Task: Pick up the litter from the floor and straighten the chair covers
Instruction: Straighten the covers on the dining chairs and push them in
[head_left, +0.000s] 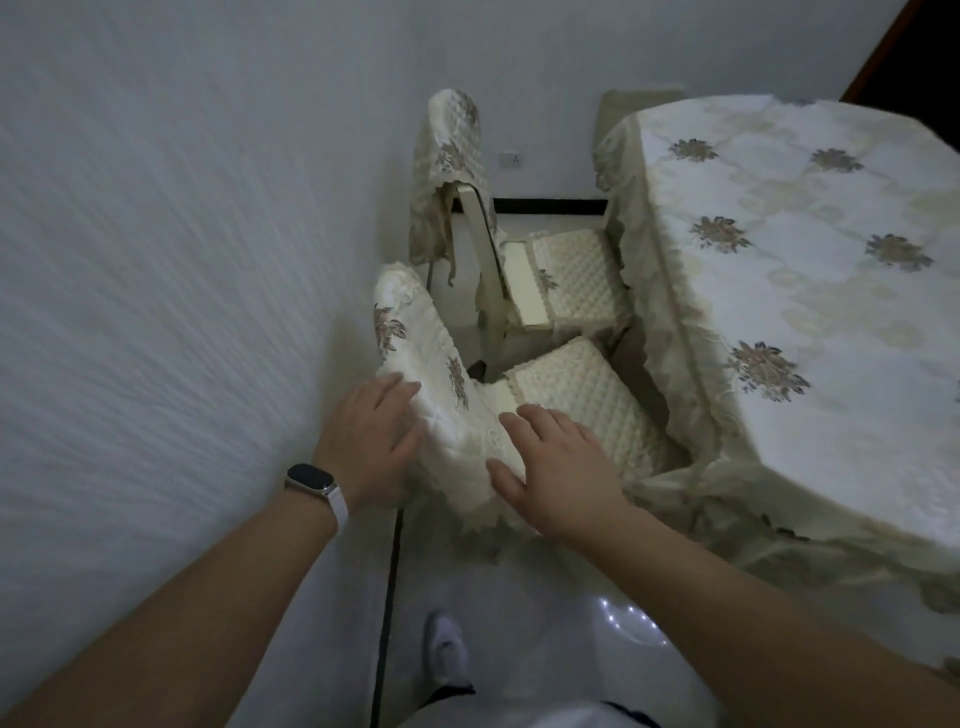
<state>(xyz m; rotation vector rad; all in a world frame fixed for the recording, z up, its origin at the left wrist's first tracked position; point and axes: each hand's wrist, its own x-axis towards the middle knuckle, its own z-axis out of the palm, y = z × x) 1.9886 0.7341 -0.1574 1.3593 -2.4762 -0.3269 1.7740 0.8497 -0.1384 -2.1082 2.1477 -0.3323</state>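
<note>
Plainly cream and quilted, with embroidered flowers and a lacy hem, the chair cover (441, 384) drapes the back of the near chair, close to the wall (156, 260). The left hand (363, 447) and right hand (556, 467) press it from either side, fingers (535, 415) straight, gripping nothing. Beyond stands a second covered chair (452, 150); rightward, the cloth-draped counter (831, 338); below, glossy white floor (545, 623).

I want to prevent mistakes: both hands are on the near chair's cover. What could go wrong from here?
1. The left hand and right hand lie flat on the near cover; uneven pushing may skew it.
2. The far cover hangs crooked and might slip off.
3. The tablecloth hangs right beside the near seat cushion; moving the chair could drag it.
</note>
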